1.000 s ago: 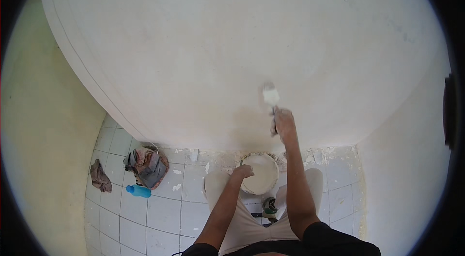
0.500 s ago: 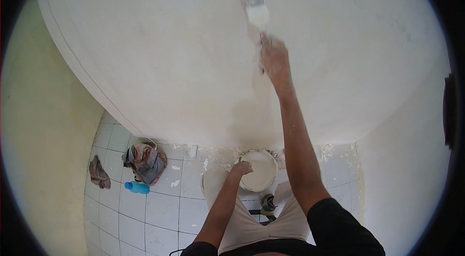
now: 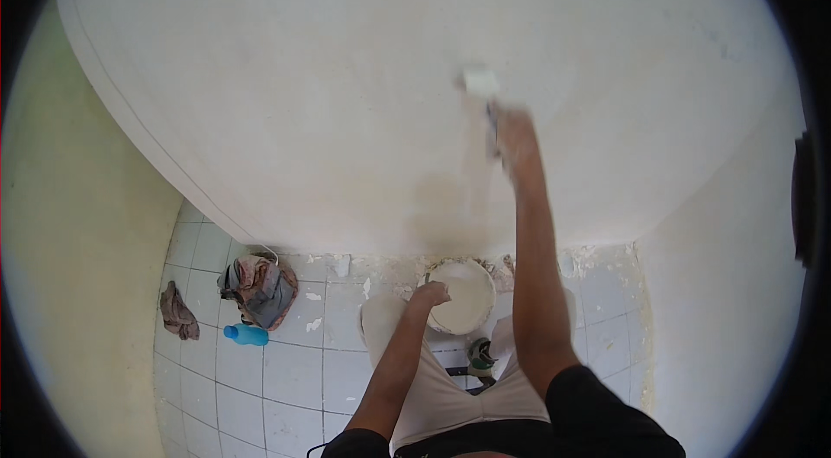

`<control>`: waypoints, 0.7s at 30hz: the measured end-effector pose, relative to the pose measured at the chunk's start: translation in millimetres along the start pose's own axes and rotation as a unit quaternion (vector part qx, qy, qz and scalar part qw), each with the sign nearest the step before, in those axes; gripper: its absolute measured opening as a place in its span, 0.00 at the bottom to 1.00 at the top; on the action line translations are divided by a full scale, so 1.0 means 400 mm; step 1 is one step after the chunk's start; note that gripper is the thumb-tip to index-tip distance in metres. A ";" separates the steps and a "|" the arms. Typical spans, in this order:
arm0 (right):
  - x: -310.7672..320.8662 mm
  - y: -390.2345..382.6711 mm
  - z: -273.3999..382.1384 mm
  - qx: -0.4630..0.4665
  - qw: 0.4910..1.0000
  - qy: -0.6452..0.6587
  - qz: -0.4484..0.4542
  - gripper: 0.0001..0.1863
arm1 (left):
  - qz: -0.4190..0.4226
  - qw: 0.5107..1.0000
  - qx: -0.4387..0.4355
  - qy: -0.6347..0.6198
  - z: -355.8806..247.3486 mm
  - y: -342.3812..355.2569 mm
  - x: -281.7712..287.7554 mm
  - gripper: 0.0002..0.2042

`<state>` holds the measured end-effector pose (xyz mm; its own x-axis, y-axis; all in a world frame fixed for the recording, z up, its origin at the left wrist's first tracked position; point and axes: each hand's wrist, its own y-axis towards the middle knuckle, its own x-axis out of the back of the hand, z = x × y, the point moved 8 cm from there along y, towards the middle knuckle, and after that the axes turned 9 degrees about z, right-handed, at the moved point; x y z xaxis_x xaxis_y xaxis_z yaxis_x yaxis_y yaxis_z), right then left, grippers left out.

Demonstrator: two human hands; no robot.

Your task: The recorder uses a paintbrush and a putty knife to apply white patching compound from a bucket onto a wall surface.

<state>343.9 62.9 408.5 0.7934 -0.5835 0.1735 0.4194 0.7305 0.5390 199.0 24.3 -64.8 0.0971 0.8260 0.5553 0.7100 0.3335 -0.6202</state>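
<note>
My right hand (image 3: pixel 517 133) is closed round the dark handle of a flat paintbrush (image 3: pixel 481 81), its head pale with paint. Blurred by motion, the brush is against or close to the off-white wall (image 3: pixel 346 112); contact cannot be made out for certain. Down at the wall's foot, a round bucket (image 3: pixel 492 302) holds creamy white paint (image 3: pixel 466 302). My left hand (image 3: pixel 433 293) is closed on the bucket's left rim, its fingers partly hidden.
A bundled cloth bag (image 3: pixel 264 292), a blue bottle (image 3: pixel 246 335) and a brown rag (image 3: pixel 178 312) lie on the tiled floor (image 3: pixel 290 380) at left. Paint flakes (image 3: pixel 313 324) are scattered about. Walls stand on both sides; a dark object (image 3: pixel 803 198) sits at far right.
My right hand and the paintbrush have come down the wall and a little to the right. My left hand stays at the bucket's rim.
</note>
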 end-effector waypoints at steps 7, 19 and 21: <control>-0.018 0.105 0.152 -0.084 0.985 0.146 0.028 0.17 | -0.002 0.999 0.044 -0.010 0.016 0.008 0.007 0.19; -0.105 -0.339 -0.467 -0.353 0.921 0.068 0.150 0.18 | -0.017 1.000 0.018 0.015 0.033 0.010 -0.008 0.19; -0.057 -0.442 -0.528 -0.393 0.911 -0.001 0.122 0.18 | -0.027 0.999 0.030 0.009 0.065 0.021 -0.021 0.20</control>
<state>344.8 21.9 135.2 0.9052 -0.3691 0.2106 0.4171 0.8668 -0.2733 186.0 32.0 -89.1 0.0736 0.7980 0.5981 0.6713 0.4039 -0.6214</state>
